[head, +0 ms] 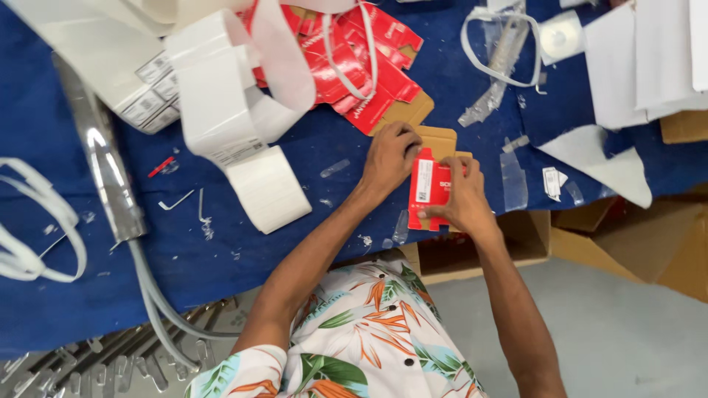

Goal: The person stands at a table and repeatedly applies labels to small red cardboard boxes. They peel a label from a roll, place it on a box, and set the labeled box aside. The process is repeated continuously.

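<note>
A small red carton (428,193) with brown cardboard flaps lies on the blue table cover (66,133) near the table's front edge. My left hand (389,158) presses on its upper left side, fingers curled over a brown flap. At the carton's right side, my right hand (463,199) grips the lower edge between thumb and fingers. Both hands are on the same carton. Part of the carton is hidden under my right hand.
A pile of flat red cartons (361,66) lies behind the hands. White label strips (236,125) curl at the left, with white sheets (641,59) at the right. Open brown cardboard boxes (627,243) stand below the table edge. Clear plastic scraps and small metal pieces are scattered about.
</note>
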